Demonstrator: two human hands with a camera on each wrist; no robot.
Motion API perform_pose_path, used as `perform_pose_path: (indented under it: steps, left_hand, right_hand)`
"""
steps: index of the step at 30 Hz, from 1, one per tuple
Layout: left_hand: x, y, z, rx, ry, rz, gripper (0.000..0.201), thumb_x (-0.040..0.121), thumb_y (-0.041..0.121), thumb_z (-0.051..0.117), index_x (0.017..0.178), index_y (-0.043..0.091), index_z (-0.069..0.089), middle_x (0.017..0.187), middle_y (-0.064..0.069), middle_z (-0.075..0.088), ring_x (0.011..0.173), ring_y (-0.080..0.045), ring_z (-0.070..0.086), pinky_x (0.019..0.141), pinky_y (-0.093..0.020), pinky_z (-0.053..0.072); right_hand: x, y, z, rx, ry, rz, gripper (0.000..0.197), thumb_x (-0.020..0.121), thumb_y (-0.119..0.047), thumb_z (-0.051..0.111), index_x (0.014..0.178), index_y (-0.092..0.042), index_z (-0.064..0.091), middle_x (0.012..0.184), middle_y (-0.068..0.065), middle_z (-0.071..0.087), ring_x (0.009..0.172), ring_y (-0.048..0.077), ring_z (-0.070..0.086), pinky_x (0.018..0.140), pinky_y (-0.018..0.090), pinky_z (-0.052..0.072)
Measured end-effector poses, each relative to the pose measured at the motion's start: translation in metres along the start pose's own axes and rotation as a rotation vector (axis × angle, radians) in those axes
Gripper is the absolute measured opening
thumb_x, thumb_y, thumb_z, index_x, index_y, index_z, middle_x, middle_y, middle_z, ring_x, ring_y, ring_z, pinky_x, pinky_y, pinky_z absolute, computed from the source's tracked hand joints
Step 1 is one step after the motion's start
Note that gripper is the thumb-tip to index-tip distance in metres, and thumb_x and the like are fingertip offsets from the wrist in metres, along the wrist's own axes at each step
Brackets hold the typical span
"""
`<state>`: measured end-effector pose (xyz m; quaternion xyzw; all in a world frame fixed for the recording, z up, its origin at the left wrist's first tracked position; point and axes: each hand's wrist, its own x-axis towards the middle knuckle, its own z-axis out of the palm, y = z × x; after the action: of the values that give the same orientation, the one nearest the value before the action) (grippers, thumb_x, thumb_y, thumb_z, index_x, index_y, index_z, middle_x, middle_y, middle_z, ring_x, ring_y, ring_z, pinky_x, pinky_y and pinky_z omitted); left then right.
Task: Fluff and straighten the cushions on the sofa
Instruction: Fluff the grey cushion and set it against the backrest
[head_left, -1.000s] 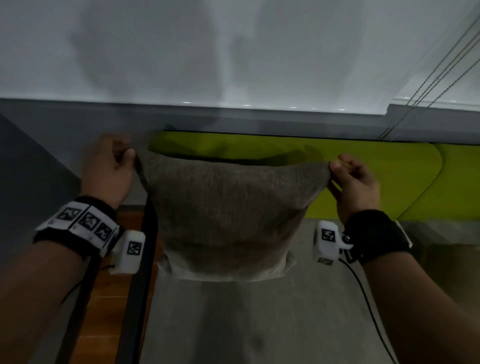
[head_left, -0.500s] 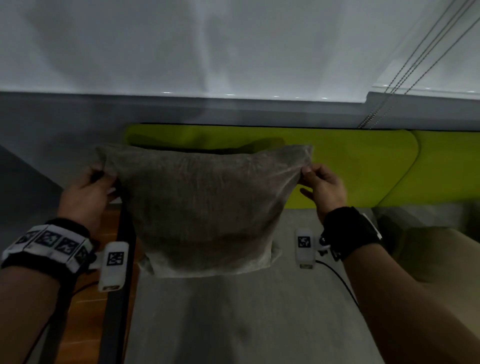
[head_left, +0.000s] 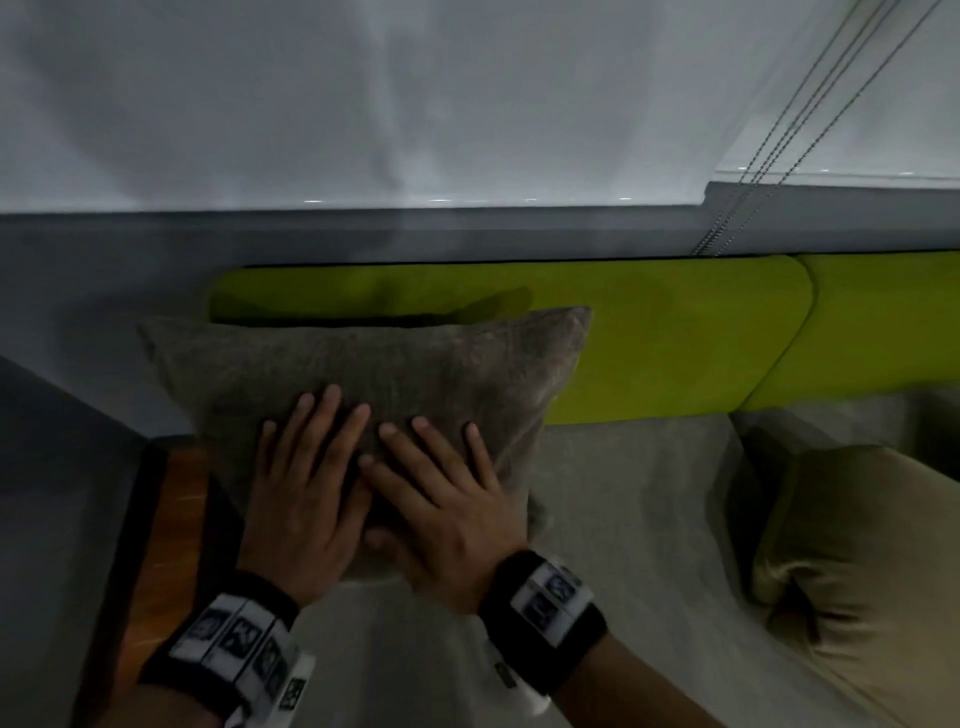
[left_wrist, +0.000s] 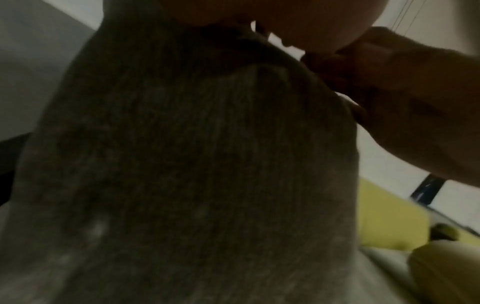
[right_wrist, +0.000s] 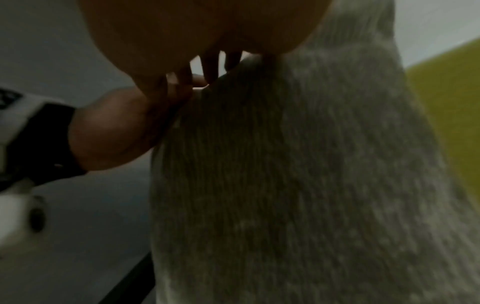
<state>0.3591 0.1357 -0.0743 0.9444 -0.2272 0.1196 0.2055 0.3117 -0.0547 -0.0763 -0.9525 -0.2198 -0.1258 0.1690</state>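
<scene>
From the head view I see, furthest left, a strip of orange-brown wood (head_left: 176, 514) with a dark edge, cut off by the left forearm; I cannot tell what it belongs to. Next to it the grey-brown cushion (head_left: 395, 364) stands propped at the left end of the sofa, its bottom edge on the grey seat (head_left: 628, 499) and its back leaning toward the green backrest (head_left: 675, 338). Its lower middle is hidden under both hands, and its lower left corner is covered by my left wrist.

The left hand (head_left: 304, 499) lies flat on the cushion's face, fingers straight and spread, gripping nothing. The right hand (head_left: 447, 509) lies just beside it in the same way, palm down, fingers splayed and pressing the fabric; its index fingertip touches or overlaps the left hand, and its thumb is mostly hidden between the two hands.

Both wrist views are dim and blurred. In the left wrist view the cushion (left_wrist: 194, 164) fills the frame and the fingers are hard to make out. The right wrist view shows the same fabric (right_wrist: 298, 174) and the left hand (right_wrist: 111, 131) at the cushion's edge.

At far right a beige cushion (head_left: 857, 561) lies on the seat, cut off by the frame.
</scene>
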Motion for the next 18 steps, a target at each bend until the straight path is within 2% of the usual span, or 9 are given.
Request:
perform_pose_path:
  steps: [1, 4, 6, 8, 11, 12, 14, 16, 18]
  left_hand:
    - [0.010, -0.006, 0.006, 0.086, -0.067, -0.024, 0.061, 0.103, 0.049, 0.025, 0.155, 0.020, 0.034, 0.165, -0.008, 0.025, 0.152, -0.030, 0.024, 0.121, -0.053, 0.015]
    - [0.048, -0.024, 0.007, 0.229, -0.170, -0.038, 0.065, 0.099, 0.054, 0.024, 0.158, 0.027, 0.026, 0.168, -0.003, 0.018, 0.154, -0.026, 0.021, 0.122, -0.052, 0.014]
    - [0.067, -0.030, 0.004, 0.261, -0.191, -0.021, 0.067, 0.098, 0.056, 0.022, 0.160, 0.029, 0.021, 0.169, -0.001, 0.015, 0.155, -0.024, 0.017, 0.123, -0.052, 0.013]
    - [0.075, -0.033, 0.004, 0.281, -0.188, -0.012, 0.068, 0.098, 0.058, 0.019, 0.160, 0.030, 0.016, 0.169, 0.000, 0.012, 0.155, -0.024, 0.015, 0.124, -0.051, 0.011]
    - [0.072, -0.031, 0.008, 0.292, -0.164, -0.010, 0.068, 0.098, 0.057, 0.021, 0.160, 0.030, 0.015, 0.169, -0.001, 0.012, 0.155, -0.024, 0.014, 0.124, -0.050, 0.008]
    - [0.070, -0.031, 0.010, 0.291, -0.165, -0.014, 0.068, 0.099, 0.057, 0.021, 0.160, 0.030, 0.015, 0.169, -0.002, 0.013, 0.155, -0.025, 0.015, 0.124, -0.050, 0.007]
    - [0.066, -0.032, 0.012, 0.284, -0.160, -0.023, 0.068, 0.098, 0.057, 0.022, 0.160, 0.029, 0.017, 0.169, -0.004, 0.015, 0.155, -0.026, 0.015, 0.124, -0.051, 0.007]
    - [0.068, -0.033, 0.014, 0.276, -0.144, -0.027, 0.068, 0.098, 0.056, 0.024, 0.160, 0.027, 0.020, 0.168, -0.006, 0.017, 0.154, -0.028, 0.017, 0.123, -0.051, 0.007]
    - [0.069, -0.032, 0.015, 0.277, -0.131, -0.029, 0.068, 0.098, 0.054, 0.027, 0.159, 0.026, 0.023, 0.167, -0.007, 0.020, 0.154, -0.029, 0.018, 0.123, -0.051, 0.008]
  right_hand:
    - [0.010, 0.008, 0.007, -0.044, -0.039, 0.054, 0.059, 0.103, -0.056, 0.045, 0.157, -0.034, 0.040, 0.168, -0.007, 0.030, 0.159, 0.019, 0.017, 0.123, 0.063, 0.015]
    - [0.047, 0.041, 0.006, -0.125, -0.105, 0.188, 0.065, 0.100, -0.067, 0.037, 0.160, -0.042, 0.029, 0.171, -0.013, 0.019, 0.159, 0.017, 0.011, 0.120, 0.070, 0.004]
    - [0.069, 0.065, -0.003, -0.139, -0.125, 0.324, 0.074, 0.094, -0.079, 0.030, 0.160, -0.049, 0.018, 0.172, -0.016, 0.010, 0.160, 0.019, 0.004, 0.118, 0.072, -0.007]
    - [0.085, 0.091, -0.013, -0.080, -0.138, 0.522, 0.081, 0.086, -0.089, 0.023, 0.159, -0.054, 0.010, 0.172, -0.019, 0.003, 0.160, 0.017, -0.003, 0.116, 0.072, -0.015]
    - [0.090, 0.128, -0.029, 0.035, -0.229, 0.721, 0.080, 0.086, -0.091, 0.017, 0.158, -0.057, 0.006, 0.172, -0.020, -0.006, 0.159, 0.014, -0.012, 0.114, 0.071, -0.022]
    - [0.085, 0.136, -0.035, 0.078, -0.219, 0.773, 0.077, 0.089, -0.087, 0.019, 0.159, -0.055, 0.008, 0.172, -0.017, -0.007, 0.159, 0.018, -0.014, 0.117, 0.069, -0.019]
    - [0.064, 0.145, -0.048, 0.272, -0.014, 0.927, 0.074, 0.097, -0.077, 0.029, 0.162, -0.045, 0.013, 0.174, -0.007, -0.001, 0.160, 0.025, -0.005, 0.125, 0.060, -0.004]
    - [0.040, 0.149, -0.050, 0.636, 0.193, 1.074, 0.082, 0.096, -0.076, 0.038, 0.164, -0.033, 0.021, 0.172, 0.001, 0.018, 0.158, 0.028, 0.017, 0.126, 0.050, 0.012]
    - [0.024, 0.143, -0.045, 0.958, 0.228, 1.131, 0.092, 0.082, -0.086, 0.051, 0.157, -0.033, 0.040, 0.159, 0.000, 0.046, 0.142, 0.024, 0.046, 0.121, 0.048, 0.033]
